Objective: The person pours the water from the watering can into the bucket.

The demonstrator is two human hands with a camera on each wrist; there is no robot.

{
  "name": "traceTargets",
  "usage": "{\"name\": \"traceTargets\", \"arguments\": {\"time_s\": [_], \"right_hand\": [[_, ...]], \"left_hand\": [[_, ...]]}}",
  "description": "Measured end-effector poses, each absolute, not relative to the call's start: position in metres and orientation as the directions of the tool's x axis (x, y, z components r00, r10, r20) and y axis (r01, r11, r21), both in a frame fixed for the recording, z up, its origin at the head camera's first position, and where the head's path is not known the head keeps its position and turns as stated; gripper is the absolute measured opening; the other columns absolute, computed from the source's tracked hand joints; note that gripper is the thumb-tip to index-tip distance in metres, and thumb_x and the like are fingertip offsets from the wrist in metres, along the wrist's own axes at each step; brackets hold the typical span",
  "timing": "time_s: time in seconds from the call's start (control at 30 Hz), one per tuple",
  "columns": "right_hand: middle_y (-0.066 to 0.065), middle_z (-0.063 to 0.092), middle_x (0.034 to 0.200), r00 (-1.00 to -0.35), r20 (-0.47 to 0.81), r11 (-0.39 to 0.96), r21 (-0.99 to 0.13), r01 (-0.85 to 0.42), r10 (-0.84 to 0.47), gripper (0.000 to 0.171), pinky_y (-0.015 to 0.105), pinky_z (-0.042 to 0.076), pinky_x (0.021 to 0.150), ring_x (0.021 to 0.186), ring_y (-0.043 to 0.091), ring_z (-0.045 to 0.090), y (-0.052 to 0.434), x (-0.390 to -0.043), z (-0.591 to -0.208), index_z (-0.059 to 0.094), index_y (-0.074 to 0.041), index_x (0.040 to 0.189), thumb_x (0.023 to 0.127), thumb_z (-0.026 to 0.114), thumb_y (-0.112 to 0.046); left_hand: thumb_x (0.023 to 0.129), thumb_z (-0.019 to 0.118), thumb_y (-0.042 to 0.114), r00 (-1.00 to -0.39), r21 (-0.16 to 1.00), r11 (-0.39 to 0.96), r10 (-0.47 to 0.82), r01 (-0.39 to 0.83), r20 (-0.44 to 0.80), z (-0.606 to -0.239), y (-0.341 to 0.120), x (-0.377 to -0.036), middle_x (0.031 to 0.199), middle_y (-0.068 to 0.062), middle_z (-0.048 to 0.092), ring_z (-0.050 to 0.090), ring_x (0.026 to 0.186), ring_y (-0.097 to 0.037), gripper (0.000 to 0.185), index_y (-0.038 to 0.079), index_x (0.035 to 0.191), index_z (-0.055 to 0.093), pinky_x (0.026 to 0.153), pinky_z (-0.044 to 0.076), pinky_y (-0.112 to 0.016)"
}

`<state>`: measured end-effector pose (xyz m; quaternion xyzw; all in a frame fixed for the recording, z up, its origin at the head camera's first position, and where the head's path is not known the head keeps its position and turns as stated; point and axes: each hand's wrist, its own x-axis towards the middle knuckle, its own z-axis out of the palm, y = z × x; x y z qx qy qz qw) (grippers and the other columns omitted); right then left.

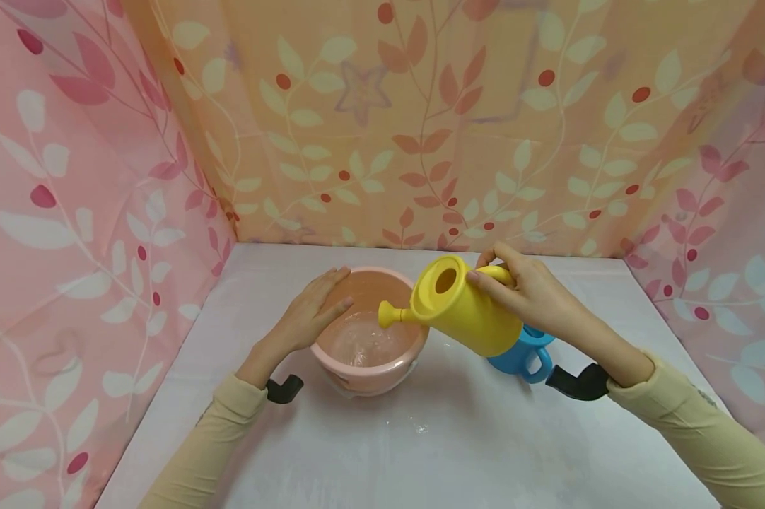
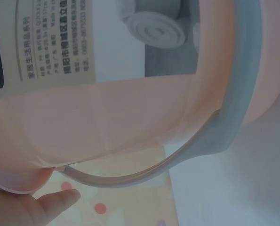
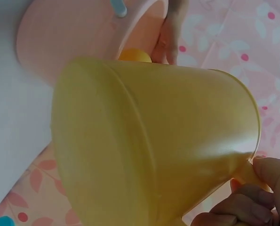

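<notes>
A yellow watering can (image 1: pixel 478 311) is tilted to the left, its spout's round head over the pink bucket (image 1: pixel 370 380). My right hand (image 1: pixel 535 286) grips the can's handle, and the right wrist view shows curled fingers (image 3: pixel 245 207) around it. The bucket stands upright with shallow, rippled water (image 1: pixel 363 346) inside. My left hand (image 1: pixel 309 311) rests on the bucket's left rim, fingers extended along it and thumb reaching over the opening. In the left wrist view, a printed label (image 2: pixel 45 42) and a grey bail handle (image 2: pixel 238 84) show on the bucket's outside.
Partly hidden behind the watering can is a blue cup (image 1: pixel 527 359) with a side handle. Drops of water (image 1: pixel 418 425) lie on the white tabletop (image 1: pixel 484 459). Patterned cloth (image 1: pixel 382 141) encloses the back and both sides.
</notes>
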<state>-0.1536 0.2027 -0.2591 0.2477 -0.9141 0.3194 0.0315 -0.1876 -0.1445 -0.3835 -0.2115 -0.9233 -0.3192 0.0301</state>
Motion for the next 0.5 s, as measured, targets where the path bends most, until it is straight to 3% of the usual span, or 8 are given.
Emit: {"name": "traceTargets", "arguments": {"time_s": [0.5], "right_hand": [[0.004,0.045,0.065,-0.872,0.212,0.669,-0.569,-0.478,-0.442,0.022,0.023,0.044,0.052,0.062,0.019,0.048,0.2,-0.1554,-0.2568,0.05,-0.016,0.102,0.092,0.056,-0.035]], "left_hand": [[0.094,0.038,0.054,-0.896,0.574,0.691,0.385,0.44,0.222,-0.3857,-0.1452,-0.1897,0.151,0.0,0.027,0.019,0.141,-0.023,0.064,0.021,0.147,0.027,0.11,0.02,-0.053]]}}
